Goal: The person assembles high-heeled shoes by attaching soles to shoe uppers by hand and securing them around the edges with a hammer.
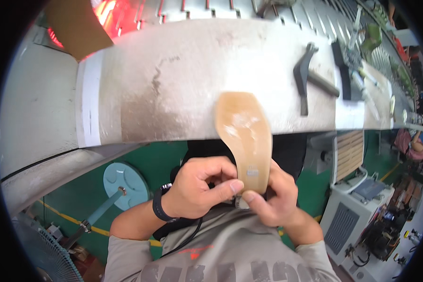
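A tan shoe sole (247,134) with a glossy face points away from me, its wide toe end over the worktable's near edge. A small pale label sits near its heel. My left hand (199,188) grips the left side of the heel end, thumb on top and fingers curled beneath. On the other side, my right hand (275,197) holds the heel with its thumb pressed at the back edge. A small pale piece (241,203) shows between the thumbs; its kind cannot be made out. Whatever lies under the sole is hidden.
On the worn pale worktable (183,94) a hammer (301,75) lies to the right, beside a black strip (344,70). Behind runs a slatted metal conveyor (211,7) with a red glow at left. A fan (44,254) and round blue base (125,185) stand lower left; a white machine (345,221) right.
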### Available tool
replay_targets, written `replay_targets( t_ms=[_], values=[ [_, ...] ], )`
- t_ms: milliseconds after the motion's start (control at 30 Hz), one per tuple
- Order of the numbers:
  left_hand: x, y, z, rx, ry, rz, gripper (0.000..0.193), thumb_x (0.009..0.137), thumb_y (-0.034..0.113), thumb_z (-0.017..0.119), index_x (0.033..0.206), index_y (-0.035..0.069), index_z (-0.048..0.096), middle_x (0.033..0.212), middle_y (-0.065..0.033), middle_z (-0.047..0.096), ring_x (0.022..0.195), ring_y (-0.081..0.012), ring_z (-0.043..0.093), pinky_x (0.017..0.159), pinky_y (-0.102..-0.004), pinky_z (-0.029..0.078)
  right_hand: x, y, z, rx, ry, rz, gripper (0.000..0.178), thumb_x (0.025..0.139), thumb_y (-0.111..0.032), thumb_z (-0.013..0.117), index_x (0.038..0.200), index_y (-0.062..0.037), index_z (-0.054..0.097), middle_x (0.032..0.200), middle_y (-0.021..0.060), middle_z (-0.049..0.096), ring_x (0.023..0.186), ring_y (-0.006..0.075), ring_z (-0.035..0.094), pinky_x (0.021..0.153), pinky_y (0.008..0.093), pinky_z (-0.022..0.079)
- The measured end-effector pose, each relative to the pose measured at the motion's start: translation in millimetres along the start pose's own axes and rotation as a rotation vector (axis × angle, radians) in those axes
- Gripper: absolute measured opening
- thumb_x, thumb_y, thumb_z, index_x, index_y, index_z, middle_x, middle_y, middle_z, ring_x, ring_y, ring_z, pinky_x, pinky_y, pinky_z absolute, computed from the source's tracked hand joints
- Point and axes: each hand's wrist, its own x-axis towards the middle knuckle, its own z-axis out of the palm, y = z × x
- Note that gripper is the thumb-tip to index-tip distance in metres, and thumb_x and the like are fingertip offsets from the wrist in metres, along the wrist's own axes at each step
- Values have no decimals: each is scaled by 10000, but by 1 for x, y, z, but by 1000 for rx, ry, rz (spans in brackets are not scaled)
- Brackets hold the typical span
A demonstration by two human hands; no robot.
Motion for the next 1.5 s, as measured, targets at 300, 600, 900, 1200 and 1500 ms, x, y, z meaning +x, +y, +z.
replay_targets(
  t_ms=[300, 600, 900, 1200, 1500],
  values=[
    [26, 30, -49, 965, 396, 650, 92, 895, 51, 784, 957, 23, 723, 795, -95, 680, 625, -213, 641, 574, -319, 497, 132, -48, -54, -951, 95, -333, 181, 895, -111, 780, 961, -16, 641, 807, 113, 667, 795, 321, 702, 801, 456, 575],
    [36, 24, -65, 1207, 492, 776, 156, 813, 65, 823, 895, 61, 690, 764, -88, 653, 636, -279, 645, 557, -383, 499, 182, 6, -28, -518, 56, -248, 274, 965, -271, 764, 914, -17, 675, 783, 103, 691, 648, 240, 655, 634, 368, 530],
    [123, 99, -92, 579, 505, 446, 295, 1038, 87, 649, 1303, -37, 614, 1148, -81, 718, 1026, -127, 673, 885, -293, 537, 181, 32, 5, 146, 308, 192, 228, 1068, -167, 642, 918, 5, 645, 708, 12, 600, 650, 76, 505, 601, 282, 429],
    [399, 198, -331, 1262, 1233, 31, 718, 872, 320, 749, 1391, -121, 523, 1356, -300, 638, 1307, -401, 622, 1108, -493, 487, 171, 49, -1, 90, 199, -67, 378, 836, -47, 849, 1172, 13, 687, 840, 108, 690, 702, 237, 685, 634, 332, 553],
    [426, 252, -492, 1298, 1560, -214, 887, 817, 477, 876, 1425, -65, 525, 1353, -279, 653, 1313, -438, 615, 1110, -517, 495, 188, 43, -15, 151, 150, -71, 275, 828, -33, 781, 1079, -6, 670, 777, 136, 620, 619, 328, 595, 581, 429, 468]
  ],
)
